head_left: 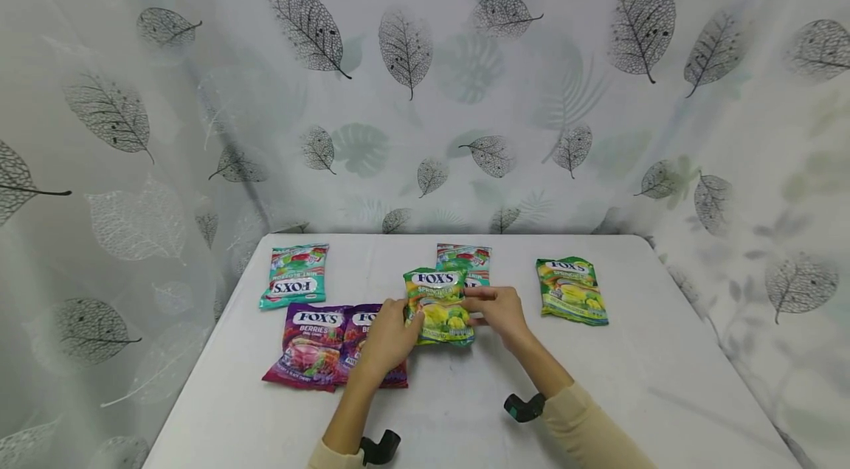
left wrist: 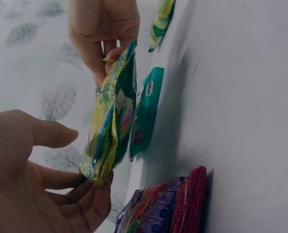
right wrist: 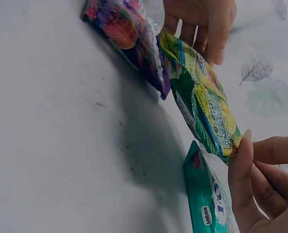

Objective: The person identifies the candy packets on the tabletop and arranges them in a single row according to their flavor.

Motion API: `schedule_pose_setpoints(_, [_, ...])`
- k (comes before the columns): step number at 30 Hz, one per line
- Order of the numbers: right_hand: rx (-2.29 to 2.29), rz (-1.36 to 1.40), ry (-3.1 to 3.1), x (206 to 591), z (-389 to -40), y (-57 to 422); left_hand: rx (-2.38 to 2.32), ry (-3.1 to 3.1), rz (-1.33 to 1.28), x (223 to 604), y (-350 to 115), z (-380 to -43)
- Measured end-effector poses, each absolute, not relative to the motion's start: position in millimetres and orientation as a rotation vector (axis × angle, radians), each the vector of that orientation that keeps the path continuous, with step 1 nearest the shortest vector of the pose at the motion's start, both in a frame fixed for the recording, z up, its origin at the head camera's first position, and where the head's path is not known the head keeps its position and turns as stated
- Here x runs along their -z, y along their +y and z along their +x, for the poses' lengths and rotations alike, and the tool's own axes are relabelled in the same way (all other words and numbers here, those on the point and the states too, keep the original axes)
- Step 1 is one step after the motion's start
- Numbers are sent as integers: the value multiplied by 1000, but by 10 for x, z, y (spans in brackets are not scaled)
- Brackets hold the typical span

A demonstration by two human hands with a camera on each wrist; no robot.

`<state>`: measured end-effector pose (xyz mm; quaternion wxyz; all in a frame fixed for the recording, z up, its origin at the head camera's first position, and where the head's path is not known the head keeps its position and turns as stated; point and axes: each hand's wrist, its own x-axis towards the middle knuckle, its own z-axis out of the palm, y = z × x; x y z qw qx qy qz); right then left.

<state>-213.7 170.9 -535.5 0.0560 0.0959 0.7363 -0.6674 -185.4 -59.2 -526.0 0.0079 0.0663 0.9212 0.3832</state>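
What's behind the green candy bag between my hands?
A teal bag lies on the table behind the green bag. In the head view, its far part shows; much of its near part is covered.

The right hand (right wrist: 267,187) pinches one end of a shiny yellow-and-green plastic bag (right wrist: 207,104) between thumb and fingers; the left hand (right wrist: 200,24) is at its other end, fingers partly hidden behind it. The bag slants across the view. A glossy purple plastic packet (right wrist: 132,43) with red print lies at upper left, a flat teal plastic packet (right wrist: 202,189) marked SAVORIA at the bottom. A broad shadow darkens the smooth white tabletop (right wrist: 52,136); a pale leaf-printed curtain (right wrist: 270,58) hangs at upper right
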Motion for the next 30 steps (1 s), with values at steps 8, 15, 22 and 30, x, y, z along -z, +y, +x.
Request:
schedule_pose_setpoints(8, [2042, 290, 2217, 5413, -2061, 1710, -1206, 2894, 196, 5311, -592, -1780])
schedule_pose_setpoints(15, [2058, 293, 2201, 5445, -1986, 1712, -1200, 2895, 222, 5335, -602, -1713])
schedule_pose_setpoints(22, [2066, 283, 2176, 5508, -1939, 1749, -1193, 2894, 268, 5325, -597, -1658])
schedule_pose_setpoints(30, [2067, 278, 2146, 5530, -1859, 1761, -1105, 2848, 247, 5281, -597, -1572])
